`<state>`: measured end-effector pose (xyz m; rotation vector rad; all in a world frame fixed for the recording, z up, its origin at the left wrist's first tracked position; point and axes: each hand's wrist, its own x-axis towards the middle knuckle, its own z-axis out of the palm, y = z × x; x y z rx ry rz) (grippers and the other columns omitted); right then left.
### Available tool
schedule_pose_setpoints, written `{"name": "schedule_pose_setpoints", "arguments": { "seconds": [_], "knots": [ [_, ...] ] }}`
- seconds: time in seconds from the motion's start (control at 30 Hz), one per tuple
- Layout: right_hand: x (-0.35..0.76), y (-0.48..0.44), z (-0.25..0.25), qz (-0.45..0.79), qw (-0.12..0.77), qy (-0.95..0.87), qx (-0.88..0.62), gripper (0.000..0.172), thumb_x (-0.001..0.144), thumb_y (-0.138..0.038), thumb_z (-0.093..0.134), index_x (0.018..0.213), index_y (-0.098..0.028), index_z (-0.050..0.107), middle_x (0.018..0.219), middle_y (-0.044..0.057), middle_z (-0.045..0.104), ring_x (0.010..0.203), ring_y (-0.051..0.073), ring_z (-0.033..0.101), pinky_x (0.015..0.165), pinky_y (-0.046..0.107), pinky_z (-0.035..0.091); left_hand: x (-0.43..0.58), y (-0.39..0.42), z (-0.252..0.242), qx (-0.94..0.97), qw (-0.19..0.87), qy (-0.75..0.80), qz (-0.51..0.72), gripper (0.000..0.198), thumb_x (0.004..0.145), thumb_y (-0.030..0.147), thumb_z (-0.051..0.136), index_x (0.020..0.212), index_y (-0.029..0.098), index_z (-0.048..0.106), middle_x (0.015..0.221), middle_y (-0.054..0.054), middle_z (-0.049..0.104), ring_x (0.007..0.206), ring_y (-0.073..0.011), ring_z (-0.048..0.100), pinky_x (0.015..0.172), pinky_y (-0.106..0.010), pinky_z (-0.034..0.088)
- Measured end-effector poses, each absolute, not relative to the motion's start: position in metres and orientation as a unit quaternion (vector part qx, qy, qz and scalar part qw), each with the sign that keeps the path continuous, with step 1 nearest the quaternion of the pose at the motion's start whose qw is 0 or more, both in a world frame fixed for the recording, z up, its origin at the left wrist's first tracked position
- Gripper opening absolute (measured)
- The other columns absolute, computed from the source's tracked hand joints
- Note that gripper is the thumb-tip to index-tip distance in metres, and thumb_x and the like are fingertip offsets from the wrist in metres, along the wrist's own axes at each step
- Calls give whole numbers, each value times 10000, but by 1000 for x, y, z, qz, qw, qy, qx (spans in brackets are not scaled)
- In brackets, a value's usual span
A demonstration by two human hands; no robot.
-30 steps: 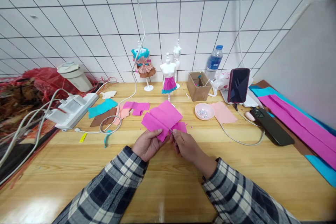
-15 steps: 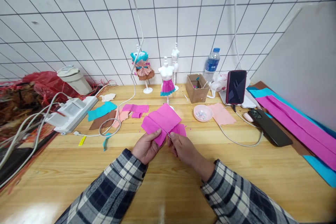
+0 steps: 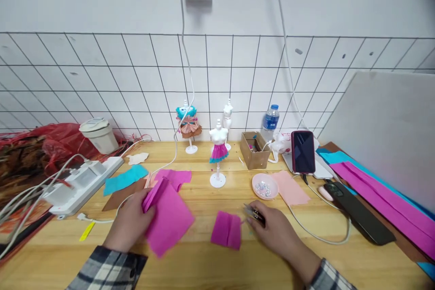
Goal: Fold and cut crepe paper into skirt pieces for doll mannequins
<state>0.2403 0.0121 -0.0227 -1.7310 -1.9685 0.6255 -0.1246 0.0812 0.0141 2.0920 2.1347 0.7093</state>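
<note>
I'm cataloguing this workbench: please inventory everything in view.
Held sheet: one, magenta, front left
Folded piece: one, magenta, front centre
Tool: one, dark, centre right
Dress forms: three, white, centre back
Bowl: one, pink, centre right
Box: one, brown, beyond bowl
Bottle: one, clear, near box
Phones: two, dark, right
Flat sheets: several, mixed, both sides
Tag: one, yellow, left
Power strip: one, white, left
Tub: one, white, back left
Bag: one, red, far left
Cables: several, white, both sides
Table: one, light wood, beneath
Wall: one, white, back
Sleeves: two, dark checked, bottom
Left hand: one, bare, front left
Right hand: one, bare, front right
</note>
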Motion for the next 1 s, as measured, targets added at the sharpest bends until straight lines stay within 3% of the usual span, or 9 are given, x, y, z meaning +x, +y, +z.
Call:
{"name": "schedule_pose_setpoints", "arguments": {
  "seconds": [0.13, 0.27, 0.43, 0.57, 0.7, 0.77, 0.9, 1.0],
  "knots": [
    [244, 16, -25, 221, 188, -707, -645, 224, 865, -355, 491, 1042, -253, 583, 828, 5, 692, 758, 194, 629, 643, 264, 369, -112, 75, 5, 740, -37, 658, 135, 461, 743, 273, 534, 1191, 183, 596, 1126, -117, 646, 1072, -306, 583, 911, -413, 456],
    [245, 20, -27, 179, 177, -712, -655, 274, 849, -305, 504, 1106, -269, 590, 1020, 22, 688, 888, 200, 636, 731, 278, 405, -99, 69, -1, 769, -3, 635, 72, 415, 810, 504, 522, 1099, 235, 650, 1164, -80, 655, 1087, -291, 575, 964, -423, 396],
    [251, 25, -27, 141, 143, -714, -671, 274, 851, -318, 518, 1103, -282, 618, 1033, 27, 669, 928, 210, 620, 765, 304, 426, -100, 79, -9, 762, -23, 642, 77, 338, 853, 365, 467, 1120, 233, 627, 1198, -73, 643, 1114, -288, 560, 968, -442, 371],
    [247, 16, -19, 71, 140, -728, -667, 274, 841, -322, 553, 1090, -249, 639, 1021, 73, 656, 964, 250, 579, 814, 361, 424, -103, 83, -11, 743, -39, 642, 183, 387, 833, 450, 500, 1125, 233, 631, 1215, -81, 622, 1128, -301, 539, 988, -416, 368],
    [234, -1, -18, -2, 180, -749, -637, 268, 849, -270, 543, 1094, -222, 640, 1082, 105, 652, 1020, 281, 547, 883, 427, 393, -139, 82, -6, 694, -45, 679, 235, 342, 876, 430, 448, 1026, 225, 677, 1059, -77, 669, 1056, -268, 570, 968, -377, 385],
    [222, -6, -23, -6, 211, -798, -564, 307, 865, -193, 491, 1139, -229, 623, 1138, 80, 654, 1068, 262, 538, 940, 421, 363, -167, 85, -2, 646, -70, 724, 230, 352, 873, 413, 453, 1043, 199, 675, 1069, -95, 666, 1050, -280, 568, 968, -397, 379],
    [195, -4, -36, 11, 222, -893, -391, 575, 803, -2, 417, 1271, -313, 540, 1278, -13, 609, 1183, 207, 504, 1029, 404, 274, -209, 97, 0, 624, -62, 756, 187, 416, 849, 427, 496, 1141, 169, 641, 1202, -116, 634, 1151, -296, 521, 997, -397, 352],
    [185, -1, -38, 37, 193, -895, -400, 506, 803, -11, 465, 1166, -335, 607, 1158, -16, 678, 1060, 220, 578, 953, 425, 315, -221, 104, -7, 612, -45, 771, 170, 418, 853, 432, 503, 1164, 189, 642, 1159, -114, 669, 1098, -296, 566, 933, -397, 393]
  ]
}}
